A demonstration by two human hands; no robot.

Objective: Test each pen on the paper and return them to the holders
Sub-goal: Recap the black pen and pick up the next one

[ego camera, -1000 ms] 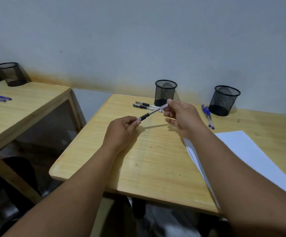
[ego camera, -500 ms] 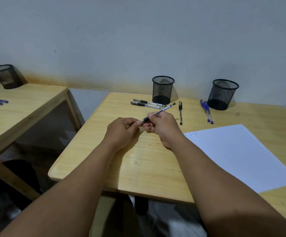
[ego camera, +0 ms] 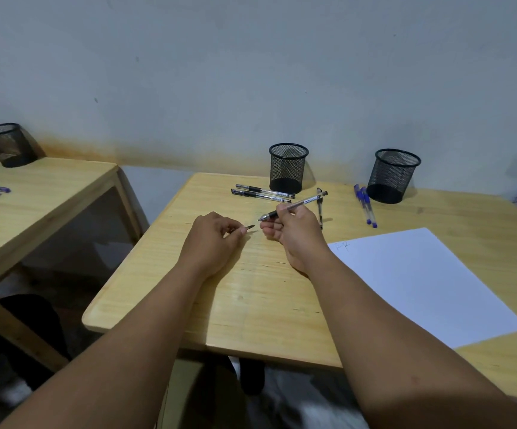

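Right hand (ego camera: 297,233) fingers clamped on uncapped pen (ego camera: 294,205) (tip bare); left hand (ego camera: 212,239) fingers pinching cap (ego camera: 250,226).

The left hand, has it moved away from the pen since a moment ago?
Yes. The left hand has pulled leftward off the pen, taking the cap, judged against the two black pens lying by the holder.

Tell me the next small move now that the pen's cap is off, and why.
Probably swing the right hand right and put the pen tip on the paper. The tip is bare, the left hand pinches the cap apart from it, and the paper carries only a small scribble at its near corner.
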